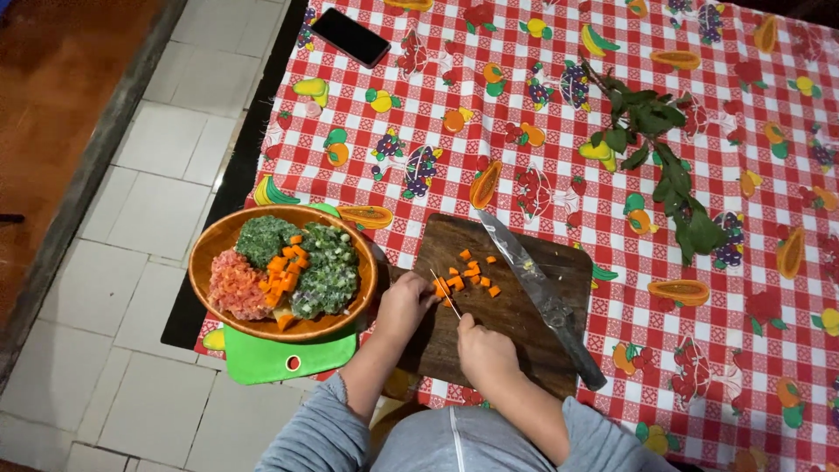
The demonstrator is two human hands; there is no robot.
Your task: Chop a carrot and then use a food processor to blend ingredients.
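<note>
My left hand [404,301] rests on a dark wooden cutting board [524,328], its fingers pressing a small carrot piece [443,285]. Just behind it, my right hand [485,350] grips a small thin knife [446,295] whose blade reaches the carrot under my left fingers. Several diced carrot cubes [474,269] lie scattered on the board just beyond my hands. A large kitchen knife [542,293] lies loose diagonally across the board, to the right of the cubes.
A wooden bowl [210,249] holding chopped greens, diced carrot and pinkish mince sits on a green plastic board [262,358] at the table's left edge. A black phone [351,37] and a leafy sprig [669,166] lie on the red checked tablecloth [752,367]. Tiled floor lies left.
</note>
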